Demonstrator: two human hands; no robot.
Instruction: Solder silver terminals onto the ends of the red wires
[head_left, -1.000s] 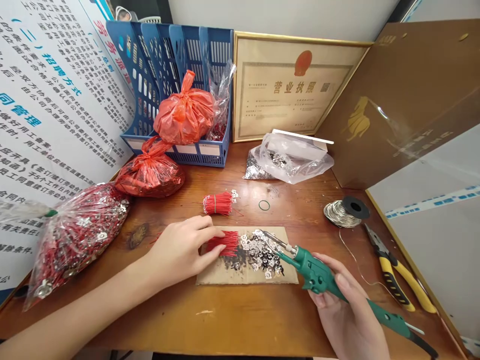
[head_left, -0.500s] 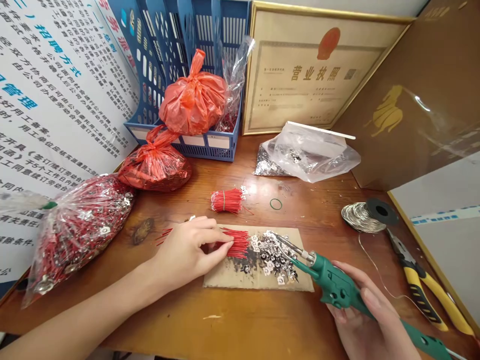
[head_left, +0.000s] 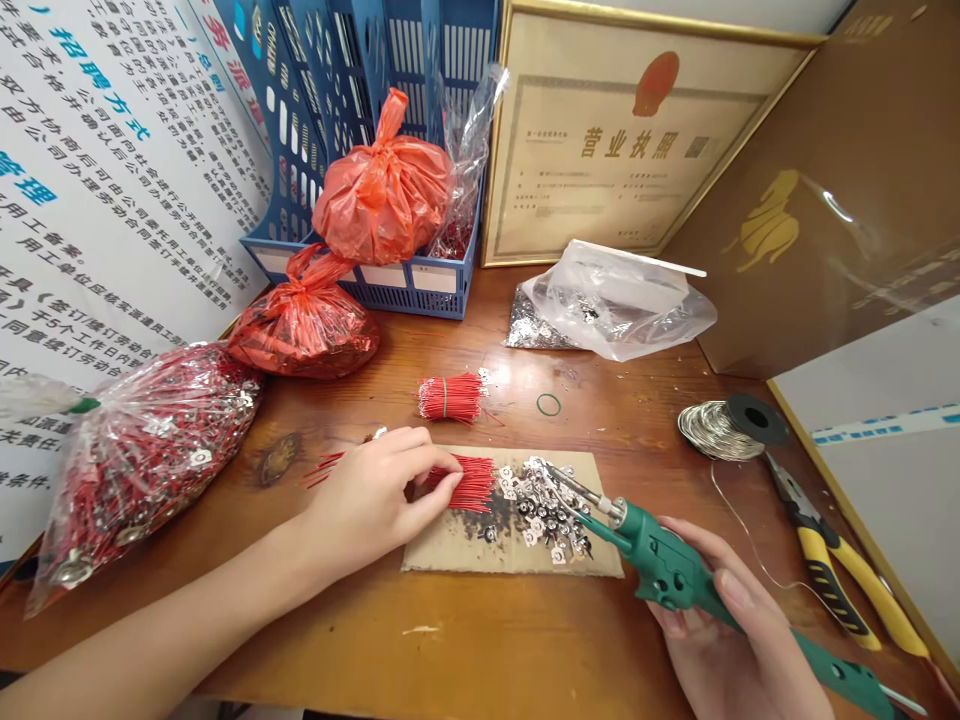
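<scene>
In the head view, a clear bag (head_left: 154,460) at nine o'clock is holding red-and-silver parts (head_left: 199,455), a red bag (head_left: 381,195) is sitting in a blue rack (head_left: 386,293) at eleven, and a clear pouch (head_left: 607,310) at two is holding silvery pieces (head_left: 529,325). Red wires (head_left: 474,485) are lying on cardboard (head_left: 431,550) at six o'clock, at the left hand's (head_left: 382,495) three, while the right hand (head_left: 750,650) is gripping a green soldering iron (head_left: 667,560) at four. Compared with a second ago, the left thumb and forefinger are bunching closer together, though whether they are pinching any wires I cannot tell
</scene>
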